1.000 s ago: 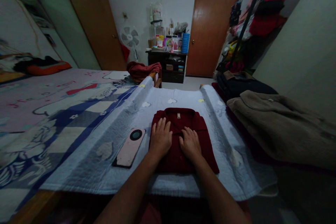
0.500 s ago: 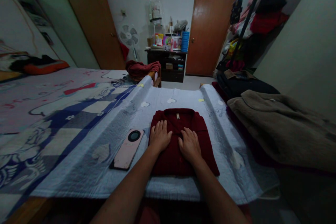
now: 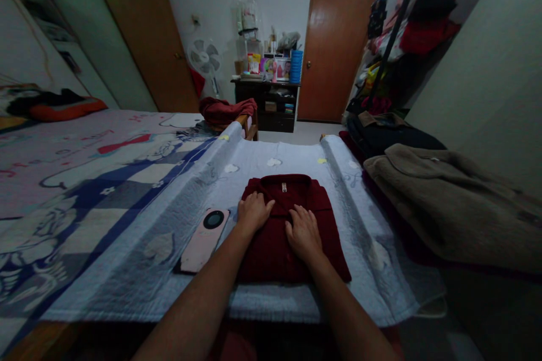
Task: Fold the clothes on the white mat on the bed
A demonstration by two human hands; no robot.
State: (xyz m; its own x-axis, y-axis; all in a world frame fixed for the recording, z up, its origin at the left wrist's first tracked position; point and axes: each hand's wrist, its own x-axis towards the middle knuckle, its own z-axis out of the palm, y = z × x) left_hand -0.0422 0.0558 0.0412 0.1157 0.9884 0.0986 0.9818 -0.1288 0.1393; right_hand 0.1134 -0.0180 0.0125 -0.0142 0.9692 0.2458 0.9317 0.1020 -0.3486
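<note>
A dark red garment [image 3: 275, 254], folded into a neat rectangle with its collar and label at the far end, lies on a pale blue quilted cloth [image 3: 271, 307]. My left hand [image 3: 254, 214] rests on the garment's upper left edge, fingers bent over the fabric and thumb spread toward the middle. On the right half of the garment, my right hand [image 3: 304, 230] lies palm down with its fingers apart. Neither hand grips anything. Left of my left forearm is a pink phone [image 3: 201, 245], its round black camera ring facing up.
Folded brown [image 3: 449, 203] and dark [image 3: 398, 138] clothes are stacked at the right. A patterned bed cover [image 3: 105, 180] spreads out on the left. Beyond are a red cloth [image 3: 226, 110], a fan [image 3: 205, 59], a dark cabinet [image 3: 266, 104] and a wooden door [image 3: 334, 39].
My left hand has slid a little left toward the garment's edge, its fingers more bent. My right hand stays at about the same spot on the garment. The view has shifted slightly.
</note>
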